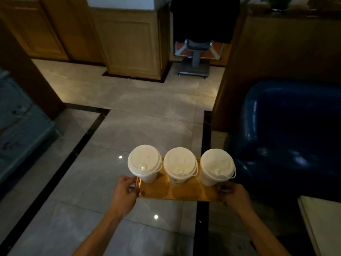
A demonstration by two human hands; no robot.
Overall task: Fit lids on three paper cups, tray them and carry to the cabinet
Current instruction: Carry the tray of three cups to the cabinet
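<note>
The tray (177,193) lies long side left to right at lower centre, above the floor (140,115). Three upright lidded cups (180,165) stand on it in one row. The left hand (125,194) and the right hand (235,195) each clamp one end.

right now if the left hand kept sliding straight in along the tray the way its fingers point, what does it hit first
Probably the leftmost lidded cup. The left hand grips the left end of the tray, fingers aimed rightward along it, and that cup stands just beyond them. Depth is hard to judge, so it might slip past in front.
</note>
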